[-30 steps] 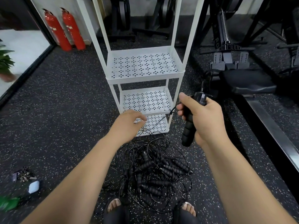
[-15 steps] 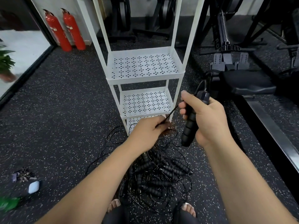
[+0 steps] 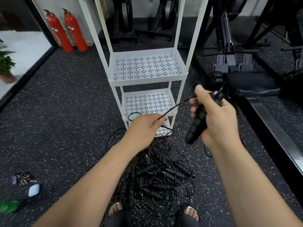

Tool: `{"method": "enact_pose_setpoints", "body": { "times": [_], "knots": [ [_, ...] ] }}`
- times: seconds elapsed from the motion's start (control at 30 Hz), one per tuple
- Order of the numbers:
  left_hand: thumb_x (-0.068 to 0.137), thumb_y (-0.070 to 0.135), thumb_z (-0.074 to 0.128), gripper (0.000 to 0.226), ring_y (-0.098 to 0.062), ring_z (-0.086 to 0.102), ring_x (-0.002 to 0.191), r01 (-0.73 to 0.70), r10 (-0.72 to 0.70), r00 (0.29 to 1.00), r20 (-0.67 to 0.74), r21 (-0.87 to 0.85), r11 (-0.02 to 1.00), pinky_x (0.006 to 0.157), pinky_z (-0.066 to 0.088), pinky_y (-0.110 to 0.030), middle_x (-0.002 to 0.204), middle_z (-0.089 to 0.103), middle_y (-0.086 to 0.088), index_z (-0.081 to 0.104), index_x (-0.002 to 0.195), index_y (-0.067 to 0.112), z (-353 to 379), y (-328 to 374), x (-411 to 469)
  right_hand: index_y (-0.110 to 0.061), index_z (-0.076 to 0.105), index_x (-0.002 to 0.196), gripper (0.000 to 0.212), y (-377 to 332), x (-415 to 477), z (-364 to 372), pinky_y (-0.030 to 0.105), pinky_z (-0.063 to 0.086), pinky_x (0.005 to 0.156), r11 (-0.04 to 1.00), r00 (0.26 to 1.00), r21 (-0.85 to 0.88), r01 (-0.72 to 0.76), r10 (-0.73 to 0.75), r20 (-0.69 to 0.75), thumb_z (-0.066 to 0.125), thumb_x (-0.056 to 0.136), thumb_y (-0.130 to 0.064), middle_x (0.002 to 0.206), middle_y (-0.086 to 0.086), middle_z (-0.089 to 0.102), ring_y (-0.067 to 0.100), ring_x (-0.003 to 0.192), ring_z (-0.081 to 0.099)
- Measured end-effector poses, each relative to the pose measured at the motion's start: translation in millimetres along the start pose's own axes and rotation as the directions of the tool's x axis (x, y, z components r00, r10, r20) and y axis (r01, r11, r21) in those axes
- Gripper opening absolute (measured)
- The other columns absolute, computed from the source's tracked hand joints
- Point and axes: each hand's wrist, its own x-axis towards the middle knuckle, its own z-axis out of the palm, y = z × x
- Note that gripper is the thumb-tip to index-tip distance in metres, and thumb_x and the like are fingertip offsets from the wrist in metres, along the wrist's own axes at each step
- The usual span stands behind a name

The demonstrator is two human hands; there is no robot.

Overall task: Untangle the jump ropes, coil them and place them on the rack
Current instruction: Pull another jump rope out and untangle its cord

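rope pile [image 3: 157, 181] on floor before rack [image 3: 147, 76] | extinguishers [image 3: 67, 30] behind-left of rack

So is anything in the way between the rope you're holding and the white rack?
No, nothing visible blocks the way. The rack stands just beyond the left hand and right hand. But the rope seems to trail into the tangled pile.

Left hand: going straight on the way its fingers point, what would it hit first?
Probably the white perforated metal rack: the left hand, pinching the thin black rope cord, points forward-right at the rack's lower front-right post. Depth is unclear; it may pass above the bottom shelf.
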Motion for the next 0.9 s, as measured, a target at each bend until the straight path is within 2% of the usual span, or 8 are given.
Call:
{"method": "enact_pose_setpoints", "body": {
  "times": [0.1, 0.17, 0.27, 0.4, 0.5, 0.57, 0.8, 0.9],
  "knots": [
    [0.113, 0.039, 0.050, 0.027, 0.000, 0.055, 0.065, -0.017, 0.017, 1.000, -0.005, -0.011, 1.000, 0.056, 0.037, -0.017, 0.082, 0.066, 0.008, 0.074, 0.107, 0.027, -1.2, 7.4, 0.1, -0.008, 0.075, 0.105, 0.021, 15.0, -5.6, 7.6, 0.025, 0.050, 0.057, 0.994, 0.988, -0.065, -0.091, 0.098, 0.117, 0.086, 0.090, -0.018, 0.082, 0.009, 0.072, 0.015, 0.061, 0.056],
    [0.112, 0.029, 0.054, 0.022, -0.002, 0.052, 0.065, -0.027, 0.027, 1.000, -0.009, -0.037, 0.999, 0.054, 0.033, -0.018, 0.079, 0.063, 0.009, 0.069, 0.096, 0.029, -1.0, 12.9, -0.5, -0.007, 0.077, 0.102, 0.017, 27.2, -8.8, 11.5, 0.027, 0.050, 0.057, 0.982, 0.980, -0.161, -0.096, 0.122, 0.159, 0.086, 0.090, -0.013, 0.081, 0.010, 0.073, 0.016, 0.060, 0.057],
    [0.107, 0.017, 0.054, 0.025, -0.007, 0.051, 0.065, -0.065, 0.064, 0.998, -0.021, -0.037, 0.997, 0.057, 0.035, -0.024, 0.079, 0.063, 0.005, 0.068, 0.087, 0.022, -0.4, 16.6, -3.1, -0.010, 0.078, 0.090, 0.008, 40.6, -9.7, 15.0, 0.032, 0.052, 0.062, 0.945, 0.986, -0.325, -0.026, 0.077, 0.145, 0.085, 0.091, -0.014, 0.080, 0.012, 0.076, 0.018, 0.065, 0.063],
    [0.104, 0.010, 0.053, 0.026, -0.006, 0.052, 0.080, -0.109, 0.109, 0.994, -0.003, -0.006, 0.994, 0.067, 0.036, -0.022, 0.083, 0.060, 0.011, 0.067, 0.090, 0.026, -2.9, 8.3, -1.3, -0.006, 0.075, 0.089, 0.015, 41.8, -9.6, 16.4, 0.036, 0.052, 0.065, 0.916, 0.994, -0.399, 0.036, 0.010, 0.113, 0.082, 0.095, -0.018, 0.078, 0.009, 0.079, 0.019, 0.064, 0.068],
    [0.107, 0.008, 0.049, 0.036, -0.008, 0.056, 0.108, -0.133, 0.134, 0.991, -0.012, 0.037, 0.990, 0.094, 0.044, -0.027, 0.111, 0.068, 0.013, 0.074, 0.130, 0.024, -7.7, -6.5, 3.9, -0.008, 0.072, 0.087, 0.020, 35.0, -10.6, 15.6, 0.036, 0.050, 0.064, 0.916, 0.996, -0.397, 0.059, -0.028, 0.083, 0.081, 0.098, -0.022, 0.078, 0.008, 0.079, 0.019, 0.064, 0.068],
    [0.110, 0.012, 0.048, 0.038, -0.011, 0.054, 0.118, -0.129, 0.130, 0.991, -0.009, 0.092, 0.987, 0.105, 0.043, -0.032, 0.122, 0.068, 0.012, 0.068, 0.141, 0.023, -11.2, -16.1, 6.9, -0.010, 0.071, 0.086, 0.020, 28.6, -10.3, 14.4, 0.038, 0.050, 0.065, 0.925, 0.997, -0.376, 0.062, -0.041, 0.062, 0.081, 0.097, -0.023, 0.079, 0.008, 0.079, 0.020, 0.064, 0.069],
    [0.111, 0.016, 0.051, 0.028, -0.012, 0.051, 0.128, -0.095, 0.107, 0.993, -0.044, 0.211, 0.973, 0.117, 0.039, -0.038, 0.128, 0.066, 0.011, 0.075, 0.124, 0.023, -20.5, -42.7, 11.9, -0.011, 0.071, 0.087, 0.019, 3.5, -10.6, 11.3, 0.034, 0.050, 0.062, 0.960, 0.995, -0.259, 0.102, -0.105, 0.004, 0.083, 0.096, -0.024, 0.079, 0.011, 0.077, 0.020, 0.065, 0.067],
    [0.112, 0.020, 0.051, 0.028, -0.014, 0.053, 0.127, -0.077, 0.088, 0.995, -0.037, 0.226, 0.971, 0.115, 0.042, -0.039, 0.130, 0.064, 0.012, 0.074, 0.127, 0.023, -21.8, -45.9, 13.1, -0.014, 0.072, 0.088, 0.017, -6.3, -9.9, 8.4, 0.033, 0.051, 0.063, 0.967, 0.990, -0.224, 0.125, -0.136, -0.036, 0.083, 0.096, -0.024, 0.077, 0.007, 0.077, 0.017, 0.065, 0.067]
  ]
}}
